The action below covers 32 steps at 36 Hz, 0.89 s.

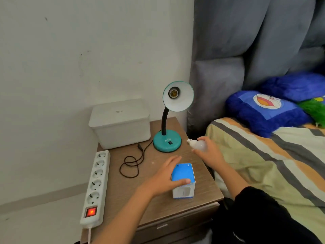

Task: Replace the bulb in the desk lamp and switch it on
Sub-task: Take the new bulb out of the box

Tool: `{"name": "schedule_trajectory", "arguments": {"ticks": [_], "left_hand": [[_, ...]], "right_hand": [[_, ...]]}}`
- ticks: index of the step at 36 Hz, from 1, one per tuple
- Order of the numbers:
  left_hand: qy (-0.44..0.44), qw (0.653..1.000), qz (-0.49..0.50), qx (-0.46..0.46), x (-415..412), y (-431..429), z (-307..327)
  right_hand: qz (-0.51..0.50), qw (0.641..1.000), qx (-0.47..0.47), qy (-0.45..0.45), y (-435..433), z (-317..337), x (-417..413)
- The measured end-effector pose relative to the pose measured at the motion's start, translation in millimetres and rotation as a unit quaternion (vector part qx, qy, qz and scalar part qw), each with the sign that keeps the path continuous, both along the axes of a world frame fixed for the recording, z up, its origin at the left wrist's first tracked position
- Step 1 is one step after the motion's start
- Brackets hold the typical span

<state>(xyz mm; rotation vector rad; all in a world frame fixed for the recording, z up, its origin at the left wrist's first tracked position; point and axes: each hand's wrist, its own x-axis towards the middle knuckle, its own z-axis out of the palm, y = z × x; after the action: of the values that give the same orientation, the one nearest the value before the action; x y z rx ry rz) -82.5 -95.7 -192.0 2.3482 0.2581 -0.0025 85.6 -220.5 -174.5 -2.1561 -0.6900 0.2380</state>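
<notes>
A teal desk lamp [167, 143] with a black gooseneck stands at the back of the wooden nightstand [154, 208]. Its shade [182, 101] faces me and the socket [173, 93] inside is empty. A black rocker switch [169, 143] sits on the lamp's base. My right hand [210, 152] holds a white bulb [198, 144] just right of the base, screw cap pointing left. My left hand [166, 176] rests on the blue-and-white bulb box [183, 182], thumb across its front edge, fingers spread along its left side.
A white power strip [95, 184] with a lit red switch lies along the nightstand's left edge. The lamp's black cord [131, 164] coils between strip and lamp. A white lidded tub [121, 124] stands at the back left. A bed with blue pillows [263, 110] is on the right.
</notes>
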Motion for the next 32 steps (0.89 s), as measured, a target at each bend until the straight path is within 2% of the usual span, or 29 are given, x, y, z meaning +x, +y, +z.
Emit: {"name": "schedule_trajectory", "arguments": {"ticks": [4, 9, 12, 24, 28, 32], "left_hand": [[0.011, 1.000, -0.004, -0.027, -6.1, -2.2, -15.6], [-0.026, 0.999, 0.022, -0.011, -5.0, 4.5, -22.4], [-0.038, 0.999, 0.036, -0.010, -6.8, 12.2, -25.1], [-0.054, 0.997, 0.053, -0.030, -3.5, 29.5, -28.4], [-0.053, 0.997, 0.051, -0.038, -1.7, 31.7, -27.4], [-0.058, 0.996, 0.061, -0.043, -0.4, 30.8, -27.8]], "right_hand": [[-0.004, 0.999, -0.023, 0.043, 3.4, -28.6, -3.3], [0.000, 0.994, -0.026, 0.106, 7.4, -51.9, -4.2], [-0.002, 0.993, -0.031, 0.114, 12.8, -57.7, -3.3], [-0.015, 0.993, -0.031, 0.113, 33.6, -62.7, -4.3], [-0.014, 0.998, -0.012, 0.058, 27.5, -48.3, -4.0], [0.014, 0.999, 0.050, 0.012, 17.8, -20.8, -10.7]]}}
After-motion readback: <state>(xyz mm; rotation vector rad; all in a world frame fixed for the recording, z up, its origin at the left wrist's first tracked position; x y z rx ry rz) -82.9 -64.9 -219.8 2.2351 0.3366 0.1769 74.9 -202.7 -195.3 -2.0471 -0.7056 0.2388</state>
